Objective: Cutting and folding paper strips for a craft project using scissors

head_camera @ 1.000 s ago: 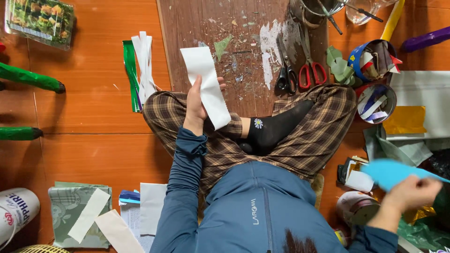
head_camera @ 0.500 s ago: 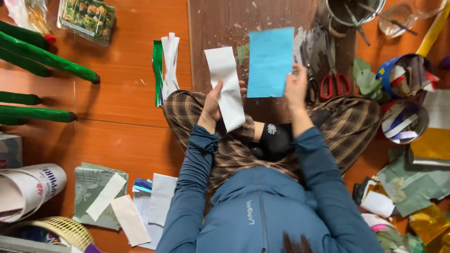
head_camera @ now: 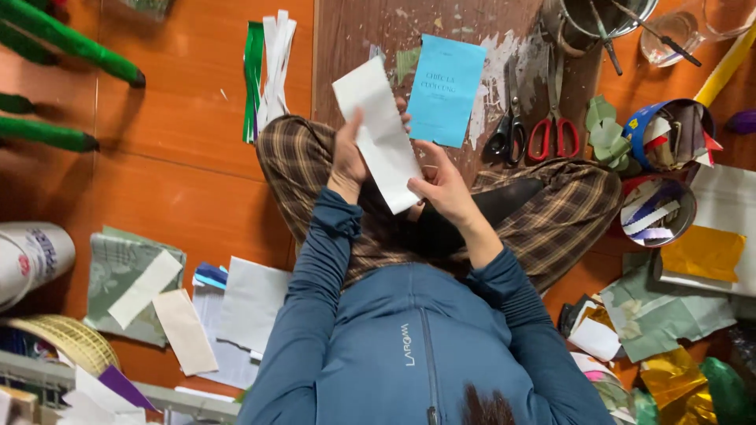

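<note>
White paper strip (head_camera: 381, 134): held up over the person's lap, tilted, its upper end over the wooden board (head_camera: 346, 39), its lower end near the crossed knees
Left hand (head_camera: 347, 157): closed on the strip's left edge, thumb up against the paper
Right hand (head_camera: 438, 182): pinched the strip's lower right corner, fingers curled behind it
Blue sheet (head_camera: 446, 88): lay flat on the board, just to the right of the strip, touched by neither hand
Scissors: a black pair (head_camera: 504, 126) and a red-handled pair (head_camera: 554, 126) lay side by side on the board, right of the blue sheet
Paper strips (head_camera: 269, 67): a bundle of green and white ones lay on the orange floor (head_camera: 197, 157), left of the board
Tins (head_camera: 665, 134): two round ones full of scraps stood at the right, beyond the knee
Loose papers (head_camera: 248, 303): white and patterned sheets lay by the left elbow
</note>
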